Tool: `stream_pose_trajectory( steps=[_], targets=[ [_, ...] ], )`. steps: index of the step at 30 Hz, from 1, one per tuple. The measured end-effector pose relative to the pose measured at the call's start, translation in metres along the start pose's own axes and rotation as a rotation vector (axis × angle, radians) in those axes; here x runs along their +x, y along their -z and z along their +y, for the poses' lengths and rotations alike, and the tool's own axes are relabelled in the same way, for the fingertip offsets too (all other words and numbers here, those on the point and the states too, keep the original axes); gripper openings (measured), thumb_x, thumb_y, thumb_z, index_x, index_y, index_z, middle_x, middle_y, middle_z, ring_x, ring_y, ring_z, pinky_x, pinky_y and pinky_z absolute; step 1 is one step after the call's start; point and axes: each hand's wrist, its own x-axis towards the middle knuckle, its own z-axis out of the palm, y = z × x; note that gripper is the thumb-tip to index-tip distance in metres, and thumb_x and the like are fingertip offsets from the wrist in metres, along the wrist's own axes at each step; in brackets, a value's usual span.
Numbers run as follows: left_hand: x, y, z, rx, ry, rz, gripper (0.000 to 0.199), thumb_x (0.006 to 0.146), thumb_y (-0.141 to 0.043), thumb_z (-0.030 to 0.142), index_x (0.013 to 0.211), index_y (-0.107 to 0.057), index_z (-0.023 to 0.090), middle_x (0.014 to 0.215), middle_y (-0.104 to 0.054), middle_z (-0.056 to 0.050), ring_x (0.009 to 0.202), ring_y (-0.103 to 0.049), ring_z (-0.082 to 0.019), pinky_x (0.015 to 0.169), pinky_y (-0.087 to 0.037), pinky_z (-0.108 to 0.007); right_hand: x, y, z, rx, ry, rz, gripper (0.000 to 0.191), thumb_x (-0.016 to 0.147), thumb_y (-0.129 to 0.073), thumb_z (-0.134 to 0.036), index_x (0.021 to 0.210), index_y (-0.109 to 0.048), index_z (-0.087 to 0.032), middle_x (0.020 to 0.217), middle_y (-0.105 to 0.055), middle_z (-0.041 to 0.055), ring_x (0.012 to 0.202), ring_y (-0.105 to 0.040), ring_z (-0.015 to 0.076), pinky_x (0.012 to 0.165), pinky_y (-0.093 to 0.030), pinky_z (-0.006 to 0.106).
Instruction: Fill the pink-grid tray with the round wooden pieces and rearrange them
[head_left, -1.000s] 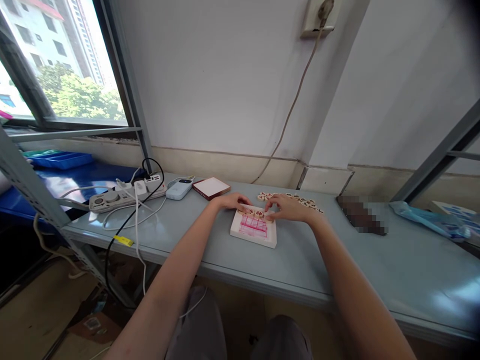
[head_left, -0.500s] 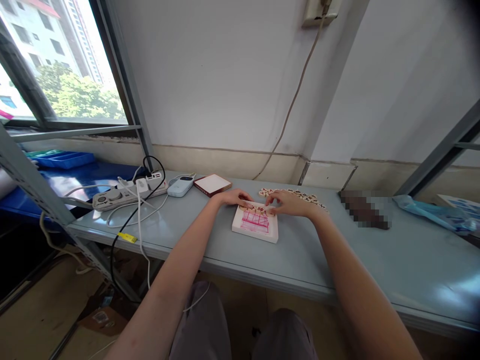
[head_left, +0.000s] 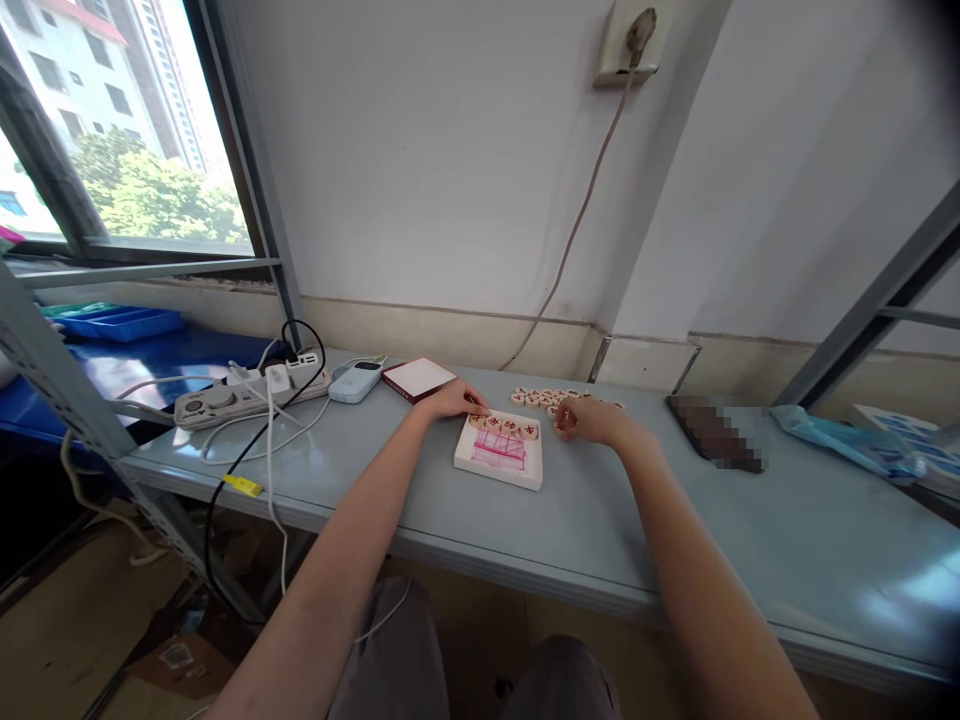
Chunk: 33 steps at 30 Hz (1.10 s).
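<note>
A shallow white box with pink lines drawn on its floor lies on the table. A row of round xiangqi pieces with characters on them stands along its far side. At the box's far left corner, my left hand is closed on the rim, fingers bent. Just right of the box, my right hand has its fingers pinched at a xiangqi piece, partly covered by the fingertips. More loose xiangqi pieces lie behind that hand, some of them hidden by it.
A dark red box lid with a pale top lies at the back left. Beside it are a light blue power bank and a power strip with cables. A dark blurred-out object and a blue plastic bag lie at the right.
My right hand has moved off the row in the box, rightward to the loose pieces. My left hand has shifted slightly off the row to the box's corner. The view has tilted a little.
</note>
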Motion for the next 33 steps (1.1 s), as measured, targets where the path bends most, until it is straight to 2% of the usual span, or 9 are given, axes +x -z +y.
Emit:
stream_pose_trajectory(
  steps=[7,11,16,19,25,28,33],
  targets=[
    [0.000,0.001,-0.006,0.028,0.006,0.056,0.030,0.067,-0.066,0.036,0.083,-0.071,0.011,0.084,-0.069,-0.008,0.080,-0.059,-0.018,0.066,-0.042,-0.024,-0.003,0.005,0.008,0.223,0.032,-0.115,0.023,0.068,-0.060,-0.036,0.085,-0.060,-0.021,0.079,-0.066,0.0013,0.048,-0.055,0.0104,0.054,-0.039,0.025],
    [0.002,0.001,-0.008,0.000,0.010,0.041,0.032,0.067,-0.066,0.038,0.083,-0.070,0.011,0.085,-0.069,-0.008,0.080,-0.059,-0.018,0.067,-0.042,-0.024,-0.008,0.012,0.003,0.368,0.091,-0.043,0.028,0.069,-0.059,-0.044,0.086,-0.060,-0.021,0.074,-0.066,0.0003,0.044,-0.052,0.0094,0.049,-0.037,0.024],
    [0.001,0.002,-0.005,0.012,-0.006,0.023,0.034,0.068,-0.065,0.040,0.085,-0.070,0.011,0.085,-0.069,-0.008,0.078,-0.058,-0.017,0.066,-0.041,-0.023,-0.012,0.017,-0.027,0.481,0.256,0.016,0.031,0.073,-0.056,-0.047,0.092,-0.059,-0.022,0.072,-0.067,-0.0009,0.048,-0.054,0.0106,0.056,-0.041,0.025],
    [-0.002,0.002,-0.001,0.048,-0.015,0.010,0.033,0.071,-0.062,0.040,0.086,-0.070,0.012,0.084,-0.068,-0.006,0.076,-0.057,-0.016,0.067,-0.040,-0.023,-0.012,0.012,-0.051,0.414,0.328,0.076,0.031,0.075,-0.054,-0.049,0.092,-0.060,-0.023,0.074,-0.068,-0.0002,0.060,-0.059,0.0140,0.062,-0.042,0.026],
    [-0.002,0.005,0.002,0.093,-0.033,-0.054,0.026,0.074,-0.055,0.030,0.088,-0.069,0.013,0.081,-0.066,-0.004,0.074,-0.056,-0.014,0.066,-0.040,-0.022,-0.009,-0.013,-0.092,0.103,0.417,0.300,0.028,0.081,-0.050,-0.044,0.097,-0.058,-0.024,0.084,-0.067,0.0023,0.079,-0.058,0.0185,0.070,-0.037,0.029],
    [-0.001,0.005,0.001,0.101,-0.029,-0.070,0.025,0.074,-0.054,0.029,0.087,-0.068,0.013,0.082,-0.066,-0.004,0.074,-0.056,-0.015,0.066,-0.040,-0.023,-0.008,-0.019,-0.094,0.064,0.454,0.340,0.026,0.081,-0.051,-0.042,0.097,-0.056,-0.023,0.088,-0.066,0.0025,0.081,-0.057,0.0186,0.075,-0.034,0.031],
    [0.000,0.005,-0.001,0.108,-0.038,-0.073,0.034,0.076,-0.054,0.038,0.095,-0.067,0.013,0.091,-0.067,-0.006,0.084,-0.057,-0.017,0.071,-0.040,-0.023,-0.008,-0.020,-0.088,0.021,0.434,0.322,0.024,0.082,-0.050,-0.044,0.077,-0.061,-0.023,0.080,-0.067,0.0013,0.078,-0.057,0.0187,0.081,-0.031,0.035]
  ],
)
